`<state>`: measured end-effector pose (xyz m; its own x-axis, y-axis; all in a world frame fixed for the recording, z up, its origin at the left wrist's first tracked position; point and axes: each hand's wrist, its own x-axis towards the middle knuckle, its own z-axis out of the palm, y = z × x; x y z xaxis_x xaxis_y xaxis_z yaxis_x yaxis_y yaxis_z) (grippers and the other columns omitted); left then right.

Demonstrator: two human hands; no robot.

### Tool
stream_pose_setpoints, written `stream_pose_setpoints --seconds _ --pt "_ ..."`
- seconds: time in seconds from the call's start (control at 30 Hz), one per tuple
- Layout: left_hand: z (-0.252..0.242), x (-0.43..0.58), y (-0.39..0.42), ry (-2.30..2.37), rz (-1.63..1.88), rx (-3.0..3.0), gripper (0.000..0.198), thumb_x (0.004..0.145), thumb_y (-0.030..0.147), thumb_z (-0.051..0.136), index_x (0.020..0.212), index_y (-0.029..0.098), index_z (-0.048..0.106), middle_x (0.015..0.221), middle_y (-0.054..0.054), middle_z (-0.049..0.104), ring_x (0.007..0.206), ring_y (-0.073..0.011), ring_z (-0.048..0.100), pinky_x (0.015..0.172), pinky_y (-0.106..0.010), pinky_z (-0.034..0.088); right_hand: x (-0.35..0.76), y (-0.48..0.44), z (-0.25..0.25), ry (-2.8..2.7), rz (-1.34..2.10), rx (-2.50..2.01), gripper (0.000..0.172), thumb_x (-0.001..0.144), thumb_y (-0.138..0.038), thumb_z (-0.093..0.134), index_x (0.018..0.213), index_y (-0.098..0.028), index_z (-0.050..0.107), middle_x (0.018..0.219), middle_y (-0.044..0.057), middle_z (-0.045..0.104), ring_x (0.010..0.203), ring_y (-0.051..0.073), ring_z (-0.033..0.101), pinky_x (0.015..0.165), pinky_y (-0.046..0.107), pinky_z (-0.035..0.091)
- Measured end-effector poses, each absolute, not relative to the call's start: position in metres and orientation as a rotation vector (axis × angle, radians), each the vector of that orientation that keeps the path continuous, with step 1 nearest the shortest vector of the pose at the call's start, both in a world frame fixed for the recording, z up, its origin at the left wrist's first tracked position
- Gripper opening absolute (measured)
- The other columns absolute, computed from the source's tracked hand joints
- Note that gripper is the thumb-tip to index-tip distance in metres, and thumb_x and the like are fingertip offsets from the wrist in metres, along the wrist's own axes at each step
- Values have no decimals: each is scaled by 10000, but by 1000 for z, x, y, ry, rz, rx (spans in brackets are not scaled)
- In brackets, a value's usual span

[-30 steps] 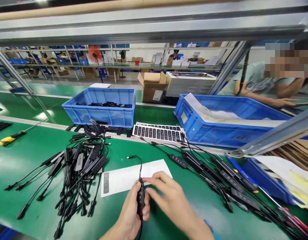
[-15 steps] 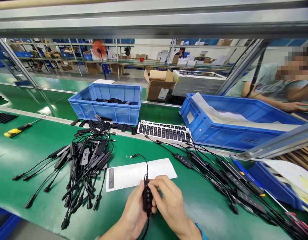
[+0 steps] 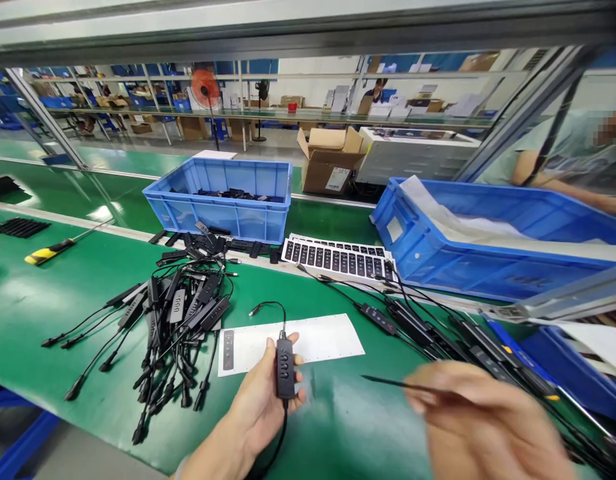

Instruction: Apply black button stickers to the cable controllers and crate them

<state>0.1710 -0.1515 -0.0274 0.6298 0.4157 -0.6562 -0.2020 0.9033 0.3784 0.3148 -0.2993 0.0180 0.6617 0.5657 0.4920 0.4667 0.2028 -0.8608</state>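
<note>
A black inline cable controller (image 3: 285, 373) lies in my left hand (image 3: 261, 403), its face up, showing several loop-shaped cut buttons. Thumb and fingers close round its sides. From its top end a short cable with a plug (image 3: 268, 305) curls over the green bench; another cable runs down from the lower end. My right hand (image 3: 483, 420), smeared by motion, is apart on the right and pinches a thin black strip (image 3: 388, 381) with a pointed end; its exact kind is unclear. Beneath the controller's upper end is a white backing sheet (image 3: 308, 340) with one dark label (image 3: 229, 350).
A pile of black controllers with cables (image 3: 183, 320) lies at left, more cabled controllers (image 3: 413, 327) at right. Label sheets (image 3: 338, 257) lie between two blue bins (image 3: 218, 217) (image 3: 458, 267). A yellow-black screwdriver (image 3: 51, 252) rests far left. A person (image 3: 563, 153) sits across at right.
My right hand has left the controller and swung right, with the black strip now in view. The controller showed a printed face with a red mark; now it shows bare buttons. The view shifted slightly.
</note>
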Motion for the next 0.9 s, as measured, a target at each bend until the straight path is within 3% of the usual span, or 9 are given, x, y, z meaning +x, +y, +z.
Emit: stream_pose_setpoints --seconds 0.07,0.13,0.2,0.23,0.33,0.43,0.53,0.67,0.9 --pt "-29 172 -157 808 282 305 333 904 420 567 1065 144 664 971 -75 643 674 -114 539 595 -251 454 313 -278 11 -772 367 -1312 155 860 -412 643 900 -271 594 764 34 518 629 175 507 519 288 445" --pt "-31 172 -162 762 272 400 277 715 201 721 978 121 686 1069 -101 656 792 -138 563 655 -243 451 310 -260 -2 -661 639 -1313 202 833 -419 689 862 -234 611 698 -1 495 580 129 467 508 242 411" --pt "-32 169 -166 683 298 520 482 529 22 719 997 131 694 1135 -94 651 957 -170 569 792 -245 445 308 -250 -15 -529 788 -1273 245 810 -431 715 821 -214 603 686 -23 465 559 99 420 495 215 384" --pt "-33 168 -167 638 308 577 553 501 -2 717 1035 141 690 1141 -87 649 1015 -184 564 863 -255 429 307 -248 -20 -476 836 -1249 261 796 -433 729 806 -210 596 695 -27 462 558 92 406 485 205 375" --pt "-32 164 -169 514 320 711 539 617 100 780 1135 168 650 1081 -80 656 1007 -198 593 951 -317 409 305 -247 -29 -392 929 -1194 278 771 -430 756 797 -213 584 691 -38 455 549 82 382 453 181 353" --pt "-33 162 -170 457 277 793 528 724 209 789 1213 192 591 1032 -84 662 881 -184 643 813 -319 483 303 -247 -34 -399 938 -1201 268 764 -406 769 796 -210 589 682 -45 457 527 66 374 427 158 320" --pt "-33 161 -170 471 213 813 604 729 249 807 1269 210 539 1024 -87 665 821 -184 686 715 -281 505 300 -248 -37 -461 905 -1257 252 766 -396 767 810 -208 605 687 -42 471 520 65 390 419 156 337" --pt "-31 158 -173 471 160 856 671 723 299 816 1315 225 509 1017 -81 658 803 -175 700 718 -274 528 295 -249 -38 -500 913 -1310 253 762 -403 761 816 -212 604 685 -34 474 550 94 443 429 172 419" --pt "-29 157 -176 474 157 881 716 746 328 793 1375 239 462 951 -58 652 781 -166 694 685 -259 540 293 -249 -36 -521 990 -1314 274 761 -424 753 802 -214 581 683 -41 451 541 85 443 394 145 426"
